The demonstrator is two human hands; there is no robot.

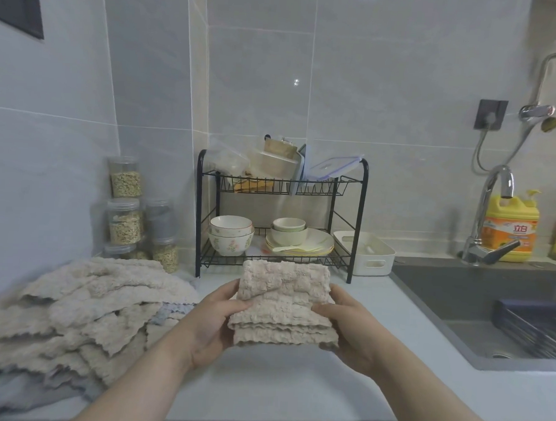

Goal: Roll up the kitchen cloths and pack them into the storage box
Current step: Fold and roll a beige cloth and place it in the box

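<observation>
A person's left hand (214,316) and right hand (345,323) grip a folded beige cloth (284,304) by its two sides. Their thumbs are curled over the top and their fingers tucked underneath, holding it above the counter (261,380) just in front of the dish rack (199,212). A loose pile of cloths (81,306) lies on the counter left of the rack. The white storage box (369,257) stands just right of the rack, with the sink (459,294) farther right.
</observation>
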